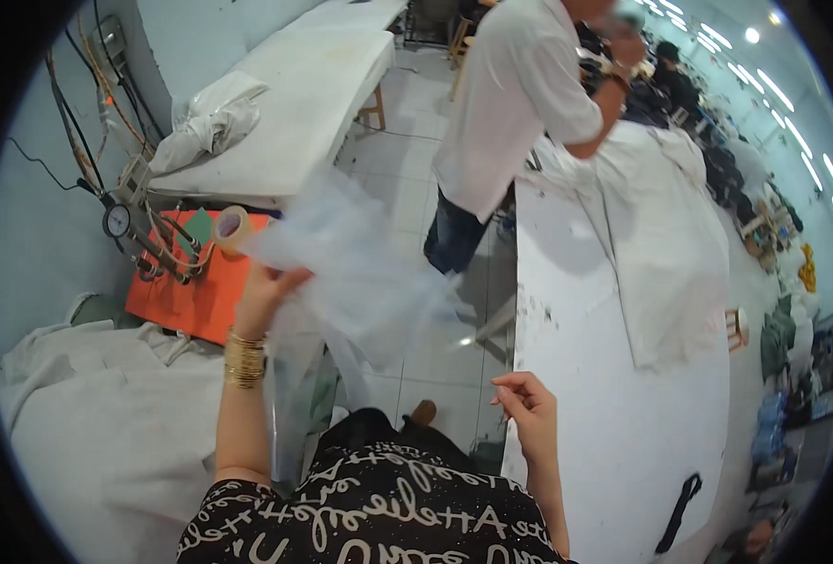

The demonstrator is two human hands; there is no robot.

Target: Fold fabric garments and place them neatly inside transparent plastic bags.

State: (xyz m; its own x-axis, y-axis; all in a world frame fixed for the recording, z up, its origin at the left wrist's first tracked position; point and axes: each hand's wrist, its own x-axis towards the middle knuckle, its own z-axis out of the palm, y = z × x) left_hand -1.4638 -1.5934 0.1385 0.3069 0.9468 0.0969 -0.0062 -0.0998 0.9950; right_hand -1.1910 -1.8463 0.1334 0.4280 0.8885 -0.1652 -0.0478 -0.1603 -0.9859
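One thin clear plastic bag [360,273] hangs mid-frame from my raised left hand [264,289], fingers pinched on its upper edge, while my right hand [526,399] floats loosely curled and empty at the white table [614,423] edge; it looks light, limp, slippery.

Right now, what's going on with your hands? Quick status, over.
Left hand raised, gripping clear plastic bag. Right hand empty, fingers curled, at white table edge. Co-worker stands ahead at the same table; nothing between the hands.
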